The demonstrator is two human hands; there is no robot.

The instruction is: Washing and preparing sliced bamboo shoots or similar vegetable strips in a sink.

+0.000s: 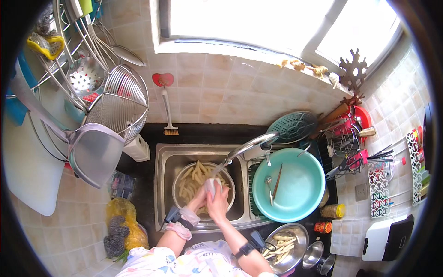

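Note:
Under the chrome faucet, my left hand and my right hand are closed together around a small white object. Its exact kind is hard to tell, since my fingers cover much of it. Water runs from the spout onto it. Below my hands, a round metal basin stands in the left bowl of the steel sink. Cloudy water fills it, with several pale chicken feet in it. Part of the basin is hidden by my hands.
A turquoise plastic basin holding a spoon and chopsticks sits right of the sink. Nearer me, a steel bowl contains pale elongated pieces. A large spatula and a wire strainer hang at left.

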